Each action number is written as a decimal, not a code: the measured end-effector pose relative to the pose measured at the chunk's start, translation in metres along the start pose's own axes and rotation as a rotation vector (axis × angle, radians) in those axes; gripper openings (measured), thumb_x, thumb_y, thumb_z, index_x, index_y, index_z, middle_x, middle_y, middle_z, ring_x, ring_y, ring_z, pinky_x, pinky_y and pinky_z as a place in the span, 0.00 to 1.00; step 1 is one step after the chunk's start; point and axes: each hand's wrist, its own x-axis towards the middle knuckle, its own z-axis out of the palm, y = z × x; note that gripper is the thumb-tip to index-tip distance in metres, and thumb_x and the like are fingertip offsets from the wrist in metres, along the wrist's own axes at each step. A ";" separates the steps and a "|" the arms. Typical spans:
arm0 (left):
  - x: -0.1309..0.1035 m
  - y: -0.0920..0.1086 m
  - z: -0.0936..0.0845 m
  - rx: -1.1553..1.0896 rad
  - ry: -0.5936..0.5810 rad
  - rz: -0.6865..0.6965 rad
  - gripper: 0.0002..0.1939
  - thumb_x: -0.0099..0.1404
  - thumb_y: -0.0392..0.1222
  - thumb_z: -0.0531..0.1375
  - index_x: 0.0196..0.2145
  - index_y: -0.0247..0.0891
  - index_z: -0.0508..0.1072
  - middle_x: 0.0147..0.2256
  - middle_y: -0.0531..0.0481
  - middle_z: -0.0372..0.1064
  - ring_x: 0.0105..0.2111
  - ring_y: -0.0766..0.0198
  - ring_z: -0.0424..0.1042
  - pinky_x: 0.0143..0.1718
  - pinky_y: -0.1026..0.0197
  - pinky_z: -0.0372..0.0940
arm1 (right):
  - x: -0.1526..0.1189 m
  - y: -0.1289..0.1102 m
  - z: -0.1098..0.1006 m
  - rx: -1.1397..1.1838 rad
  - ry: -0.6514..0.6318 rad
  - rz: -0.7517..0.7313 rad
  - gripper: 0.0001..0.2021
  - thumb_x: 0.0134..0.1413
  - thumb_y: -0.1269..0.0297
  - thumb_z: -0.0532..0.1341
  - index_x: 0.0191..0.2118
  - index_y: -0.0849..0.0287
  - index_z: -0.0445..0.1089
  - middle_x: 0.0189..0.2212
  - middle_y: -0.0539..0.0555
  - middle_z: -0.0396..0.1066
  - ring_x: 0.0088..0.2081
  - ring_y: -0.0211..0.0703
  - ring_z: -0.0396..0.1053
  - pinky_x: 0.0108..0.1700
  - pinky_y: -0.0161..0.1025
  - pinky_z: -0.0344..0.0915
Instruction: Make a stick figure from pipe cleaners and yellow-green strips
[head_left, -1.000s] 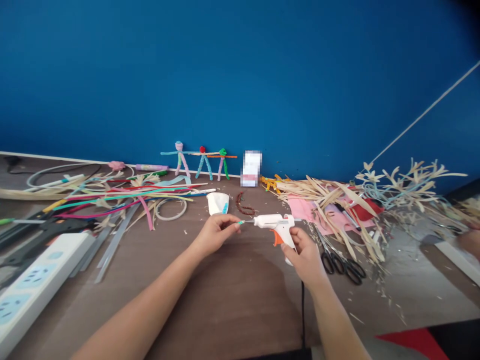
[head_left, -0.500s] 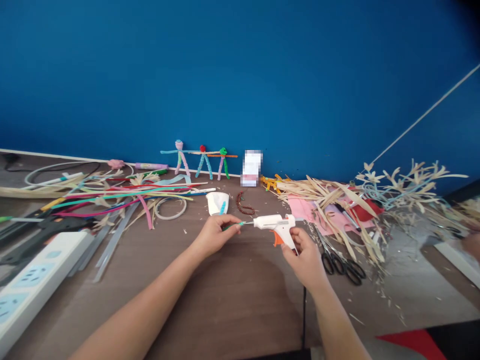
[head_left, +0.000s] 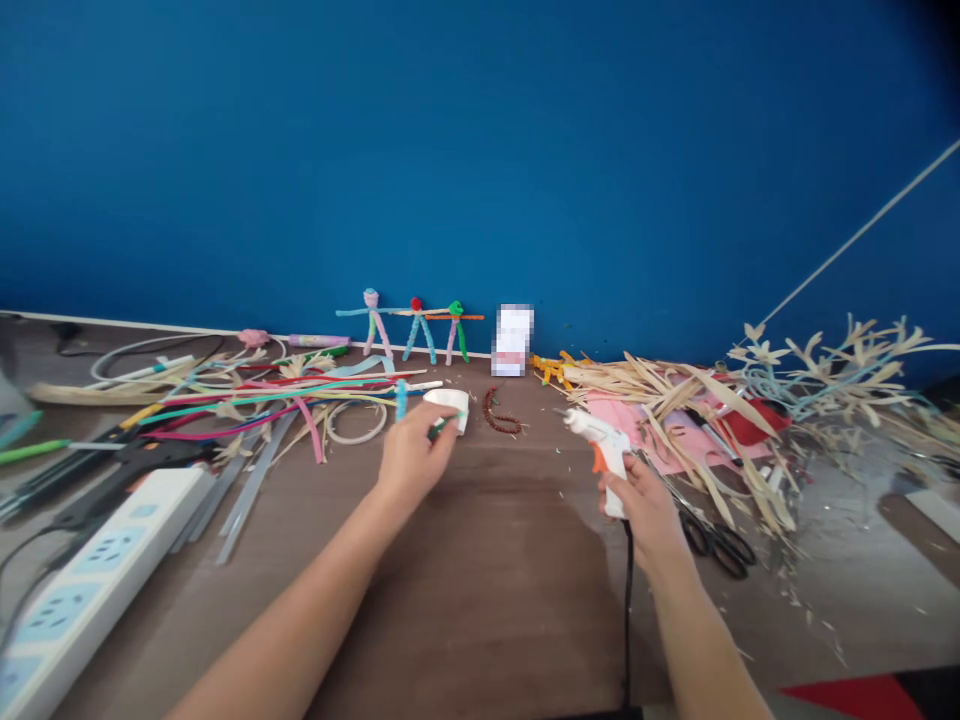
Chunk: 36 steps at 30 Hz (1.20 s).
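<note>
In my right hand (head_left: 649,505) is a white glue gun (head_left: 606,440) with an orange trigger. My fingers wrap its handle, and the nozzle points up and to the left, away from my left hand. My left hand (head_left: 412,455) is closed on a small fuzzy green pipe cleaner piece (head_left: 444,421), mostly covered by the fingers. A light blue fuzzy end (head_left: 401,398) sticks up above the same hand; whether it joins the green piece is hidden. Just behind the fingers is a white cup-like object (head_left: 459,402), partly covered.
Three pipe cleaner figures (head_left: 417,330) lean on the blue wall, beside a blurred card (head_left: 512,340). A brown beaded string (head_left: 499,412) lies nearby. A power strip (head_left: 112,560) and pipe cleaners (head_left: 247,400) are left; dried strips (head_left: 675,400) and scissors (head_left: 724,550) right.
My hands have parted. The glue gun has swung right, its nozzle leaving the green piece and tilting upward. My left hand has turned and moved left, in front of the white object.
</note>
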 end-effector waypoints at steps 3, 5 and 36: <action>0.008 -0.015 -0.006 0.085 0.075 -0.004 0.10 0.58 0.40 0.51 0.34 0.38 0.69 0.42 0.46 0.67 0.42 0.59 0.65 0.43 0.57 0.59 | 0.008 -0.002 0.005 0.081 -0.028 0.064 0.12 0.40 0.59 0.57 0.32 0.59 0.58 0.21 0.48 0.63 0.16 0.33 0.60 0.15 0.30 0.55; 0.009 -0.025 -0.003 0.125 -0.078 -0.004 0.09 0.57 0.39 0.51 0.34 0.38 0.69 0.49 0.45 0.60 0.44 0.58 0.64 0.43 0.55 0.60 | 0.011 -0.007 0.014 0.069 -0.073 0.075 0.13 0.39 0.60 0.57 0.33 0.59 0.58 0.21 0.47 0.63 0.16 0.32 0.59 0.14 0.29 0.54; -0.002 -0.026 0.016 0.019 -0.532 0.317 0.08 0.60 0.36 0.48 0.33 0.38 0.66 0.48 0.44 0.62 0.48 0.61 0.62 0.48 0.54 0.58 | 0.065 -0.001 0.073 -0.646 -0.131 -0.113 0.21 0.37 0.44 0.57 0.30 0.59 0.63 0.26 0.54 0.70 0.23 0.41 0.67 0.25 0.34 0.57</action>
